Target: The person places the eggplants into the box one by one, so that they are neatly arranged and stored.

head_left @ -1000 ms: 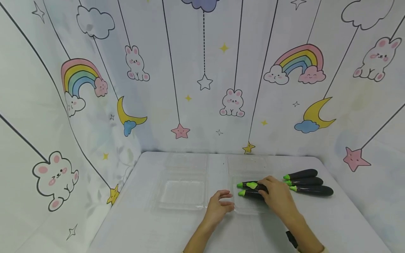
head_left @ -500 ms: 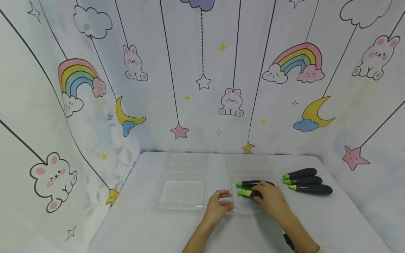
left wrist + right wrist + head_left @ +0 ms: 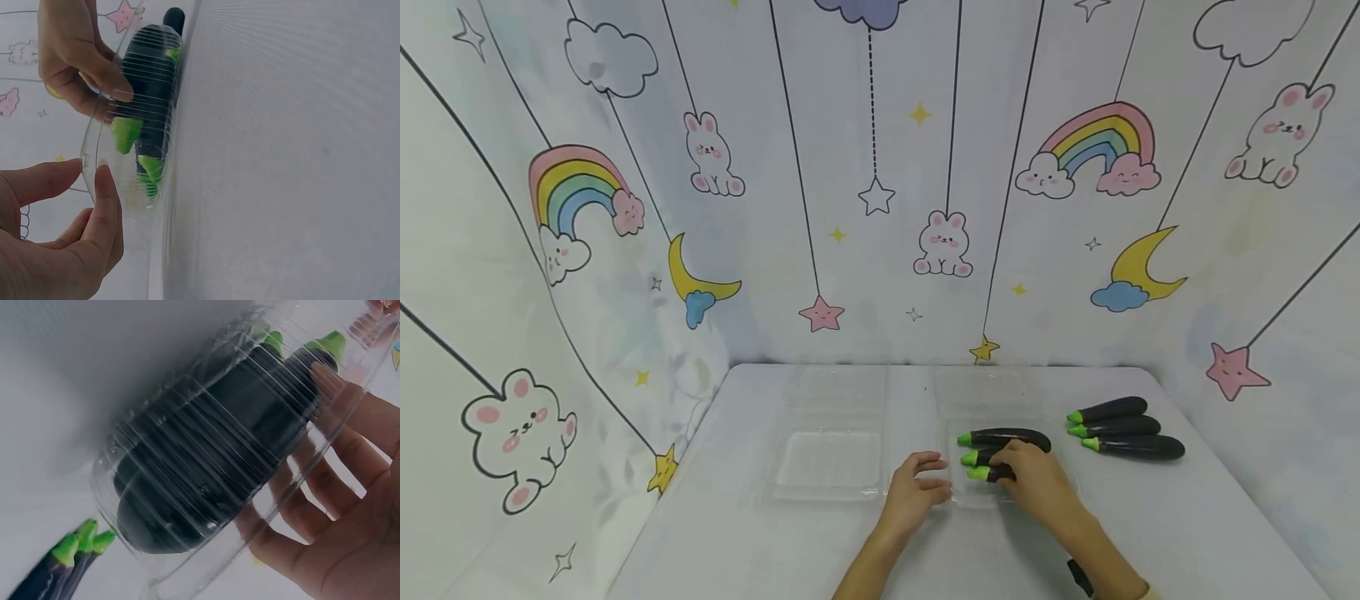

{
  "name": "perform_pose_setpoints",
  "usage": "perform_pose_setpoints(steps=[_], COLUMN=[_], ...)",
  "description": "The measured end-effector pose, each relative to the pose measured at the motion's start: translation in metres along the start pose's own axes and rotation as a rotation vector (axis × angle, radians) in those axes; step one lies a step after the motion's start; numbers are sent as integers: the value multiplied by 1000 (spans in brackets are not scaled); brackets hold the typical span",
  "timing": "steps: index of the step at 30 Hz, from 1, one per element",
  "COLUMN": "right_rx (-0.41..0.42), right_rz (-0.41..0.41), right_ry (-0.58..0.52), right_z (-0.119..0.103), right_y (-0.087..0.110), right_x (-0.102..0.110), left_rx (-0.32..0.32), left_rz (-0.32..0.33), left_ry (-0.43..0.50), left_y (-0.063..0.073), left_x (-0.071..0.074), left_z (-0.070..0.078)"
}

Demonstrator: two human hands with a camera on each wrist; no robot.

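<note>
A clear plastic clamshell box (image 3: 977, 495) lies unfolded on the white table, with eggplants side by side in its near half. The farthest eggplant (image 3: 1009, 435) lies uncovered along the back. Beside it, the middle eggplant (image 3: 979, 457) is partly under my right hand (image 3: 1037, 482). That hand grips the nearest eggplant (image 3: 998, 473) from above, its green cap (image 3: 127, 132) pointing left. At the box's left side, my left hand (image 3: 917, 485) pinches the rim between thumb and finger. Ribbed clear walls show the dark eggplants (image 3: 206, 450) in the right wrist view.
Left of my hands lies a second clear clamshell box (image 3: 831, 462), its lid half (image 3: 838, 387) folded out behind. Three loose eggplants (image 3: 1133, 448) lie together at the right. A patterned cloth (image 3: 880, 275) rises behind the table.
My right hand has moved toward me, first shifting off the farthest eggplant, now holding one at the box's near side. Three eggplants now show in the box. My left hand stays at the rim.
</note>
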State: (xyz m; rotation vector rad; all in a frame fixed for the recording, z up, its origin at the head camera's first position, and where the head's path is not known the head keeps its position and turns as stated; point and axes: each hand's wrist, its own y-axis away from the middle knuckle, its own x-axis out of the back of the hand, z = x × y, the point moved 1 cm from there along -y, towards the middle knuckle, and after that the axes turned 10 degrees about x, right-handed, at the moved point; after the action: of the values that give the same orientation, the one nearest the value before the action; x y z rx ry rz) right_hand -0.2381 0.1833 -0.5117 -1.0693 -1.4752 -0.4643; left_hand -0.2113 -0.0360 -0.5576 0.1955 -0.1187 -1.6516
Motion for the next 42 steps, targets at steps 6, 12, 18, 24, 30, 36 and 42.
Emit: perform_pose_setpoints(steps=[6, 12, 18, 24, 30, 36, 42], right_rx=[-64, -124, -164, -169, -180, -185, -176], right_rz=[-41, -59, -84, -91, -75, -62, -45], right_ry=[-41, -76, -118, -137, -178, -215, -262], right_z=[5, 8, 12, 13, 15, 18, 22], right_y=[0, -1, -2, -2, 0, 3, 5], right_x=[-7, -10, -10, -10, -10, -9, -5], left_rx=[2, 0, 2, 4, 9, 3, -15], left_rz=[-3, -1, 0, 5, 8, 9, 53], left_ry=[-2, 3, -4, -3, -11, -14, -63], left_y=[1, 1, 1, 0, 1, -1, -1], left_x=[0, 0, 0, -1, -1, -2, -2], left_z=[0, 0, 1, 1, 1, -1, 1])
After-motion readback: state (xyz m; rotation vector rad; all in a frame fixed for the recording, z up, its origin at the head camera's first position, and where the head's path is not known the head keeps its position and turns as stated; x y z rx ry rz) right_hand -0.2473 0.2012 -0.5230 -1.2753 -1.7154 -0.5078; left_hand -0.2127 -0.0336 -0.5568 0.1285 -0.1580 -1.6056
